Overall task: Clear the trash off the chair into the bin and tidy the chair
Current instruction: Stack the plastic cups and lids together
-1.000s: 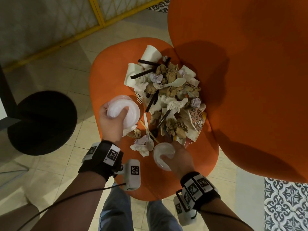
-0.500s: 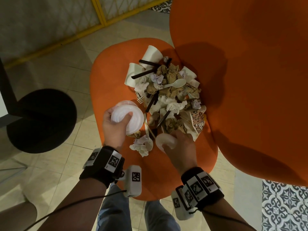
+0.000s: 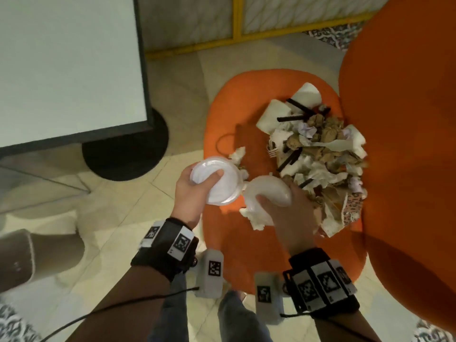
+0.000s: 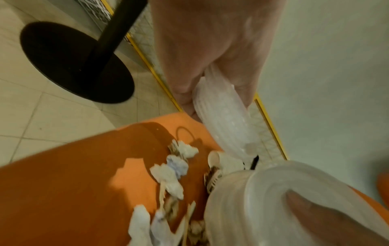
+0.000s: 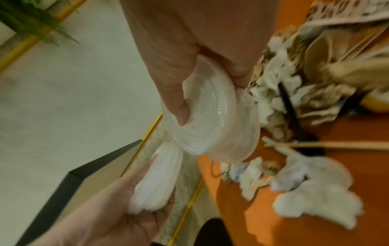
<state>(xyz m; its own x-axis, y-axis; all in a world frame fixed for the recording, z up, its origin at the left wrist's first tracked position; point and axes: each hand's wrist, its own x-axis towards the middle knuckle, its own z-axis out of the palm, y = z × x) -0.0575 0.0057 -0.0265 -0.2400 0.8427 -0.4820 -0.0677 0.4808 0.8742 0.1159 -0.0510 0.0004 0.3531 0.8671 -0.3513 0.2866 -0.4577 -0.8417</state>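
The orange chair seat [image 3: 237, 114] carries a pile of trash [image 3: 320, 149]: crumpled napkins, paper cups, black straws, cutlery. My left hand [image 3: 204, 183] grips a round clear plastic lid [image 3: 222, 186] over the seat's left edge; the left wrist view shows the lid [image 4: 223, 119] edge-on between thumb and fingers. My right hand [image 3: 276, 203] holds a clear plastic container [image 3: 269, 191] right beside the lid, thumb pressed on its base [image 5: 212, 126]. The two plastic pieces nearly touch. Loose napkin wads [image 3: 254, 218] lie under them.
A white table top [image 3: 69, 65] with a dark edge stands left, on a black round base [image 3: 125, 149]. The orange backrest [image 3: 407, 144] rises on the right. A beige rounded object [image 3: 14, 255] sits at the left edge. The floor is tiled.
The view has swung left. My right hand has lifted its container and carried it left to meet the lid. The left hand has risen slightly with the lid.
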